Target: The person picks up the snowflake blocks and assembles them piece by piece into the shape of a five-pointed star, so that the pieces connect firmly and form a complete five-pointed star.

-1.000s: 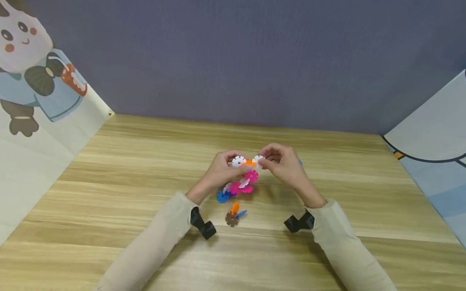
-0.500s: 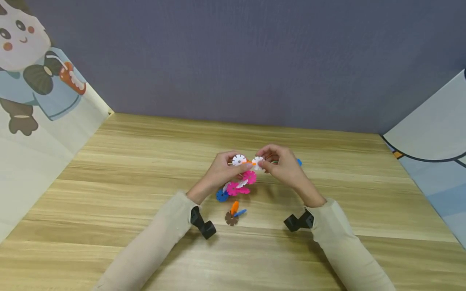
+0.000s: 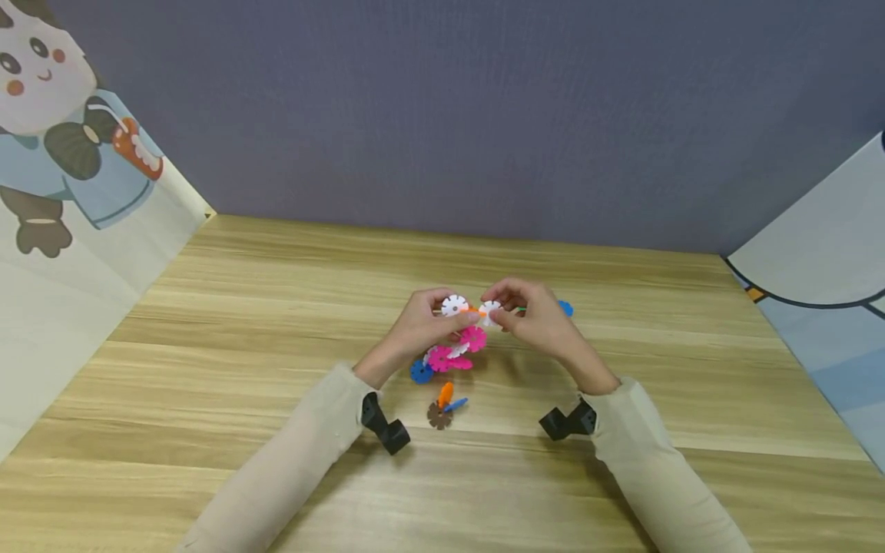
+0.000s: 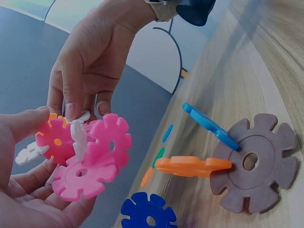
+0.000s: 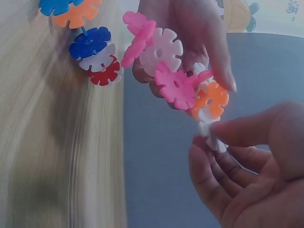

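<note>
My left hand (image 3: pixel 423 319) holds a joined cluster of notched plastic snowflake discs. It has several pink discs (image 5: pixel 175 85), white ones (image 5: pixel 161 51) and an orange disc (image 5: pixel 212 100). The left thumb lies along the orange disc in the head view. Thumb and fingers of my right hand (image 3: pixel 535 315) pinch a white snowflake disc (image 3: pixel 490 312) at the cluster's right end. That disc meets the orange one; how deep their slots engage is hidden by the fingertips. Another white disc (image 3: pixel 454 306) shows beside the left fingers.
Nearer me on the wooden table (image 3: pixel 311 292), a brown disc (image 3: pixel 439 416) has an orange disc (image 3: pixel 445 395) and a blue disc (image 3: pixel 456 405) slotted in. A dark blue disc (image 3: pixel 421 372) lies left of the pink ones. Behind my right hand lies another blue disc (image 3: pixel 565 308).
My right hand has shifted slightly down, and its white disc sits a little lower. The pink discs have moved slightly left. More of the blue disc behind the right hand shows.
</note>
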Demonstrator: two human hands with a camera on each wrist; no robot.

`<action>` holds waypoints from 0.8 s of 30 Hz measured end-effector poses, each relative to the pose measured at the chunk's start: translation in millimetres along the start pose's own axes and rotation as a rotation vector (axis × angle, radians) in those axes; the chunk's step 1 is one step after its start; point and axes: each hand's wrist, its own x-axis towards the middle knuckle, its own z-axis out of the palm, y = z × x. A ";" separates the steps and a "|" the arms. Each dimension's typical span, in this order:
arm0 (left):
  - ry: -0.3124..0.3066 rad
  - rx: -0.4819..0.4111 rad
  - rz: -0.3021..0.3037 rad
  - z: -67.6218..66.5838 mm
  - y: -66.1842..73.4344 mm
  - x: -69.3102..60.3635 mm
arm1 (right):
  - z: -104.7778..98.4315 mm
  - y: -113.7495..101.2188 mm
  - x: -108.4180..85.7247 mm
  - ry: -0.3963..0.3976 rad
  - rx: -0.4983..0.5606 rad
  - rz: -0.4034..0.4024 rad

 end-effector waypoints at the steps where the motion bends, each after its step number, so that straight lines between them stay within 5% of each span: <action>1: 0.000 0.005 0.004 -0.1 -0.2 0.1 | -0.3 0.0 -0.1 -0.004 -0.006 -0.006; 11: -0.039 0.075 0.080 0.4 -3.7 0.4 | 1.6 -1.2 -1.4 -0.125 -0.159 -0.126; 16: -0.035 0.133 0.105 2.2 -4.0 0.6 | 4.8 -3.1 -3.1 -0.102 -0.254 -0.146; 24: -0.046 0.165 0.119 4.1 -3.6 1.5 | 5.4 -2.4 -2.8 -0.094 -0.263 -0.134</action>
